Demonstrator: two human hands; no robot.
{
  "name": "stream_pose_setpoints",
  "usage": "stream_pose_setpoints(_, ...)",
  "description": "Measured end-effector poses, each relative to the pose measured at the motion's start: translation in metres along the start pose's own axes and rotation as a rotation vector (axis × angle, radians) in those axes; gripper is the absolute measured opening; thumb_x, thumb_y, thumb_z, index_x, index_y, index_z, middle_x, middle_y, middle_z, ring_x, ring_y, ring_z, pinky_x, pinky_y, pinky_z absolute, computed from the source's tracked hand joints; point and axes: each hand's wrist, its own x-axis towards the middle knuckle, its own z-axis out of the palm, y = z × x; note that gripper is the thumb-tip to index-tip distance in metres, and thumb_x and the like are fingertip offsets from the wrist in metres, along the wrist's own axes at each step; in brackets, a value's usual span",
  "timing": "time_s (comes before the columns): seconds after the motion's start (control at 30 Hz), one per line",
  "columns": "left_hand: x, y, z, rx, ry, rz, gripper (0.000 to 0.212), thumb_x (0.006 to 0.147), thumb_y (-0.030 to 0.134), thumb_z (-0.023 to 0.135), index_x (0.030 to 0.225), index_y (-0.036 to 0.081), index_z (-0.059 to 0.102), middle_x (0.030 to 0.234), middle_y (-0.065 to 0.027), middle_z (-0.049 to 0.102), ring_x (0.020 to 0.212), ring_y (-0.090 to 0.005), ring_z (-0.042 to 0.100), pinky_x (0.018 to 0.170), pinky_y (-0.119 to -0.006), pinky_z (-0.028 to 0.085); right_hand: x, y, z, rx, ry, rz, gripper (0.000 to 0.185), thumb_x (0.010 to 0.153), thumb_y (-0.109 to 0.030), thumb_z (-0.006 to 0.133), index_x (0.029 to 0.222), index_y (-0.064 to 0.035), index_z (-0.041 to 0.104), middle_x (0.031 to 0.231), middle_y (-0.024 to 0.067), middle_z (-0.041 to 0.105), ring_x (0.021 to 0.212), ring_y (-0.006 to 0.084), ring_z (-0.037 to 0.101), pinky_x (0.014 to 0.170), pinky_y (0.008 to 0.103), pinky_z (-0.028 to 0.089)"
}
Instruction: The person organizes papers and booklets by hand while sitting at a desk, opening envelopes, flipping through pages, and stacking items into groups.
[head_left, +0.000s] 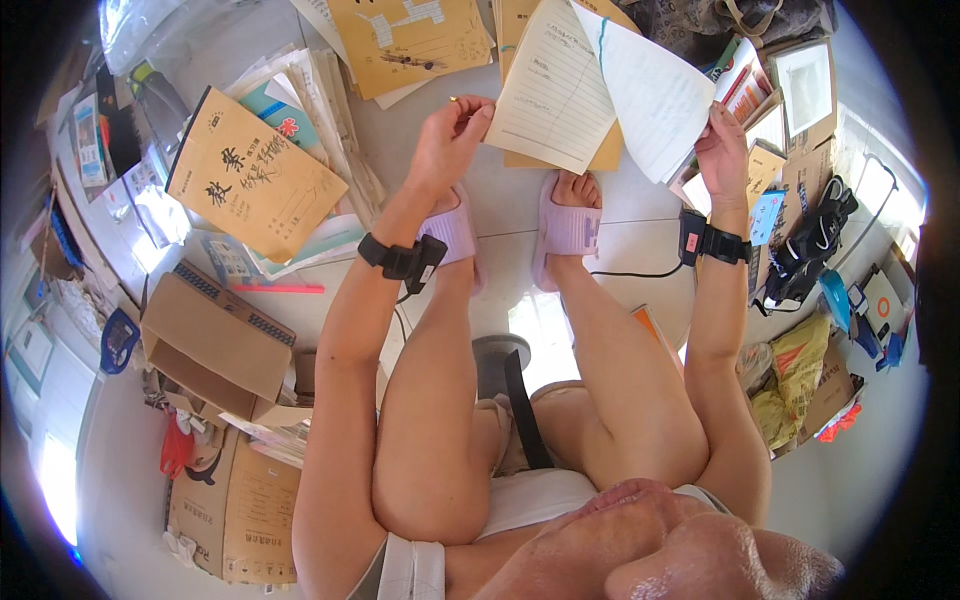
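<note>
In the head view a lined notebook (559, 90) with handwriting is spread above the floor in front of me. My left hand (452, 142) pinches the lower left corner of its left page between thumb and fingers. On the other side, my right hand (721, 154) grips the outer edge of a white written sheet (652, 90), which is lifted and slants across the notebook. Part of a tan cover (606, 154) shows beneath the pages. Each wrist wears a black strap with a small device. Some fingers of my right hand are hidden behind the paper.
Tan exercise books (259, 176) lie on a paper stack (330, 112) at left, with another tan booklet (420, 41) farther ahead. An open cardboard box (217, 337) stands left of my legs. Book-filled boxes (806, 172) and black shoes (814, 225) line the right. Pink slippers (570, 225) are near the notebook.
</note>
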Motion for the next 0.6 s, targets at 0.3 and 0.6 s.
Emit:
stream_pose_setpoints(0.3, -0.009, 0.014, 0.005, 0.191, -0.079, 0.104, 0.059, 0.084, 0.015, 0.079, 0.138, 0.022, 0.058, 0.125, -0.0106, 0.065, 0.097, -0.0148, 0.069, 0.083, -0.027, 0.055, 0.002, 0.009, 0.009, -0.018, 0.158, -0.032, 0.020, 0.100, -0.017, 0.057, 0.109, -0.0018, 0.065, 0.094, 0.0013, 0.068, 0.086, 0.0082, 0.061, 0.077, 0.0228, 0.045)
stream_pose_setpoints(0.6, -0.018, 0.050, 0.040, 0.604, -0.080, 0.442, 0.065, 0.070, 0.027, 0.089, 0.130, 0.030, 0.066, 0.147, -0.0152, 0.046, 0.120, -0.0318, 0.059, 0.090, -0.042, 0.056, 0.005, 0.023, -0.028, -0.017, 0.014, 0.015, 0.026, 0.101, -0.016, 0.052, 0.121, -0.0010, 0.058, 0.113, 0.0065, 0.067, 0.107, 0.0174, 0.063, 0.096, 0.0328, 0.049)
